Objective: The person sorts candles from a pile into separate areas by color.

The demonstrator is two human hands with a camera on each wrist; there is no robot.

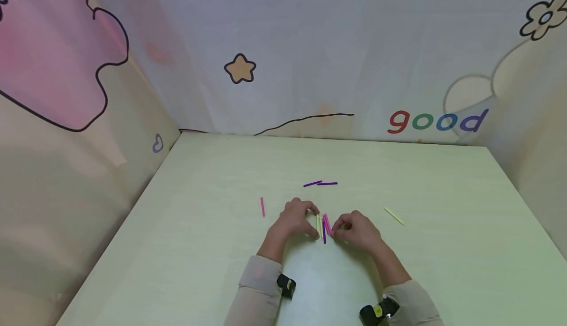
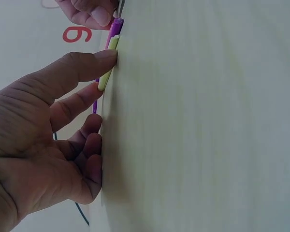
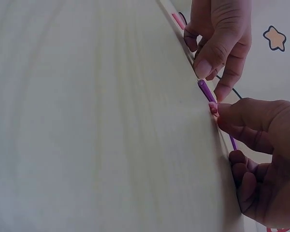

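A bundle of short thin sticks lies between both hands near the middle of the table. On its left side are yellow-green sticks (image 1: 318, 223), gripped by the thumb and forefinger of my left hand (image 1: 296, 218). A purple stick (image 1: 324, 232) lies in the middle and reaches nearest to me. Pink sticks (image 1: 327, 222) form the right side; my right hand (image 1: 358, 230) pinches a pink stick (image 3: 213, 108) by its near end. In the left wrist view, the left thumb and forefinger touch a yellow-green stick (image 2: 109, 72).
Two purple sticks (image 1: 327, 183) lie beyond the hands, touching or overlapping. One pink stick (image 1: 263, 207) lies to the left and one yellow-green stick (image 1: 393, 215) to the right. The pale table (image 1: 199, 247) meets printed cloth walls (image 1: 288, 70) at the back and sides.
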